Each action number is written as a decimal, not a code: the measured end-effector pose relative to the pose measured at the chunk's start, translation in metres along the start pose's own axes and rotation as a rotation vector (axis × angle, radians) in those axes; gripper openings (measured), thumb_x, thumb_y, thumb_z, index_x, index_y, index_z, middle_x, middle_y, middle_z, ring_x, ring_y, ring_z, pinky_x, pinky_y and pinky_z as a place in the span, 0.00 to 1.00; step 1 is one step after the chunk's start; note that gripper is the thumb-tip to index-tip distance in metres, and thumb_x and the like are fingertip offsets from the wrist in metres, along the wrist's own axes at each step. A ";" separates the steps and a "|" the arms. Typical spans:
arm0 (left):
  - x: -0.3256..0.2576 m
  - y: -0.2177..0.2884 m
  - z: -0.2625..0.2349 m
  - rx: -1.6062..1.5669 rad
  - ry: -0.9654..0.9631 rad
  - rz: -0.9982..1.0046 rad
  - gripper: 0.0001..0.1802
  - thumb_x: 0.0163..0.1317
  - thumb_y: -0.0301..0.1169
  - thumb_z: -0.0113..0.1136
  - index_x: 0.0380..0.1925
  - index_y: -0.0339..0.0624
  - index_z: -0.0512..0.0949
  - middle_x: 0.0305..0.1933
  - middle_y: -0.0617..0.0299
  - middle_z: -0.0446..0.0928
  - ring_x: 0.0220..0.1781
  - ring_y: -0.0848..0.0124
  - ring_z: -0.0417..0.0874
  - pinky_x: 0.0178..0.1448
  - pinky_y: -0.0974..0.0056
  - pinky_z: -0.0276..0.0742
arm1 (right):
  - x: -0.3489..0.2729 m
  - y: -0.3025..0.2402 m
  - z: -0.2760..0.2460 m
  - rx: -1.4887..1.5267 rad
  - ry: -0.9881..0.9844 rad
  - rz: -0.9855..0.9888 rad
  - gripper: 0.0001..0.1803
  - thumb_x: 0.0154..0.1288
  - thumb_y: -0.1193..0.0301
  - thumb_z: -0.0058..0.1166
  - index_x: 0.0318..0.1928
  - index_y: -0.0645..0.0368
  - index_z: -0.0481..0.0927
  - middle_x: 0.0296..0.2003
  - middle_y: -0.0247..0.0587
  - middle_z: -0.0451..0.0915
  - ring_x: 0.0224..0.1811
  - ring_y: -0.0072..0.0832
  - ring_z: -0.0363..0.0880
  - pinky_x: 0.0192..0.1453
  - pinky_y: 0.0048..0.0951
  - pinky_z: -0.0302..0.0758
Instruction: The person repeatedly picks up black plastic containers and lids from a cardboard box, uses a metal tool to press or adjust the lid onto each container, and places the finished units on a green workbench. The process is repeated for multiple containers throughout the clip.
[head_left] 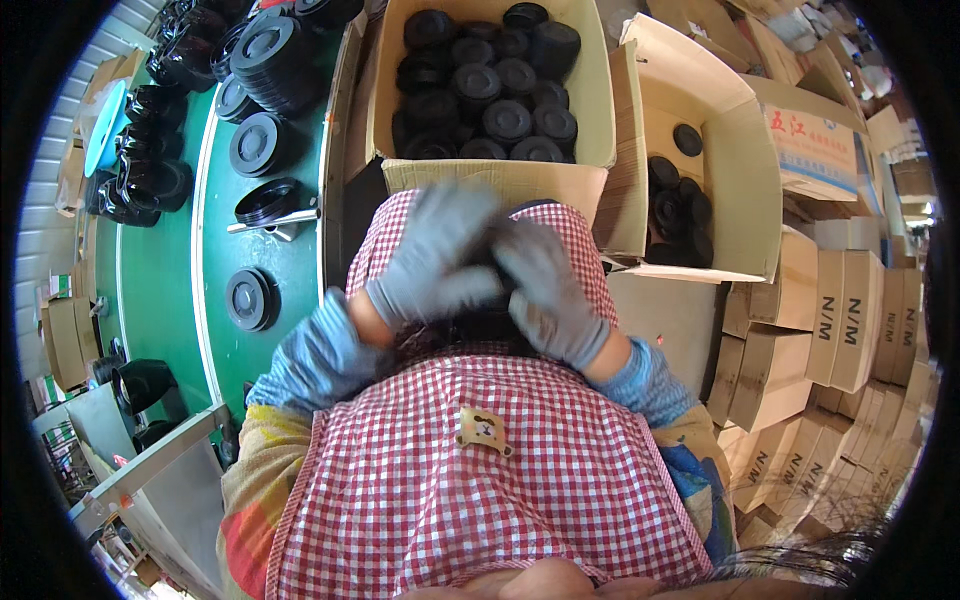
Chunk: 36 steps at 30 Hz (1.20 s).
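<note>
In my lap, between both grey-gloved hands, lies a glossy black object (480, 325), mostly hidden by the gloves; its kind cannot be made out. My left hand (435, 262) is over its left side, the thumb stretched toward the middle and the fingers smeared by motion. My right hand (552, 290) curls against the object from the right, its fingers bent and partly blurred. Just beyond my knees stands a cardboard box (500, 182) full of round black lids (506, 120).
A second open box (745, 215) at the right holds several black discs (687, 140). Along the left runs a green conveyor table (240, 365) with stacked black lids (258, 145), glossy black pots (155, 185) and a metal bracket (275, 222). Closed cartons (850, 310) are piled at the far right.
</note>
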<state>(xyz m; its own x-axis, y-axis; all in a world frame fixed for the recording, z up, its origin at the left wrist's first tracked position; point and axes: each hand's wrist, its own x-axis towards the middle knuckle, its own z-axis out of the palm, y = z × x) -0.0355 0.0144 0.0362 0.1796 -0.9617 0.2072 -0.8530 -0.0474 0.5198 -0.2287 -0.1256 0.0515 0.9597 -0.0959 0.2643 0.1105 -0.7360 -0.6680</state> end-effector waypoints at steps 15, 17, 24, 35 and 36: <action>-0.003 -0.008 0.009 -0.053 0.111 0.038 0.53 0.64 0.75 0.42 0.74 0.44 0.62 0.76 0.41 0.64 0.78 0.38 0.59 0.79 0.32 0.42 | -0.013 0.000 -0.002 -0.029 -0.021 -0.131 0.42 0.74 0.42 0.38 0.71 0.67 0.66 0.66 0.62 0.69 0.73 0.57 0.62 0.80 0.55 0.51; -0.011 -0.035 0.010 0.098 0.108 -0.181 0.53 0.62 0.75 0.45 0.75 0.45 0.62 0.76 0.42 0.64 0.77 0.37 0.60 0.78 0.31 0.44 | -0.009 -0.020 -0.015 0.037 -0.177 -0.149 0.42 0.74 0.42 0.38 0.70 0.67 0.67 0.66 0.63 0.69 0.72 0.57 0.63 0.79 0.55 0.52; 0.003 -0.016 -0.013 0.269 -0.077 -0.214 0.43 0.73 0.61 0.45 0.75 0.39 0.61 0.76 0.37 0.62 0.80 0.39 0.55 0.81 0.37 0.46 | -0.010 -0.021 -0.024 0.022 -0.320 -0.122 0.47 0.73 0.37 0.36 0.74 0.67 0.63 0.72 0.63 0.64 0.78 0.56 0.56 0.82 0.52 0.48; 0.055 -0.032 0.002 -0.379 -0.458 -0.246 0.22 0.77 0.42 0.48 0.58 0.39 0.79 0.58 0.45 0.82 0.62 0.47 0.80 0.69 0.51 0.73 | 0.028 0.032 -0.038 -0.241 -0.316 -0.125 0.52 0.60 0.32 0.52 0.76 0.52 0.64 0.77 0.54 0.56 0.81 0.51 0.48 0.82 0.59 0.39; 0.055 -0.042 0.019 -0.525 -0.383 -0.293 0.21 0.77 0.42 0.49 0.57 0.39 0.80 0.56 0.46 0.82 0.61 0.46 0.81 0.68 0.51 0.73 | 0.038 0.028 -0.036 -0.310 -0.394 -0.167 0.50 0.59 0.34 0.54 0.76 0.48 0.65 0.79 0.52 0.54 0.82 0.50 0.46 0.82 0.60 0.37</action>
<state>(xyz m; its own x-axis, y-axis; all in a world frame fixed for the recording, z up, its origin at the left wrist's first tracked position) 0.0005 -0.0417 0.0098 0.0988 -0.9612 -0.2576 -0.4304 -0.2747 0.8599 -0.1981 -0.1745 0.0681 0.9665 0.2552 0.0285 0.2461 -0.8890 -0.3861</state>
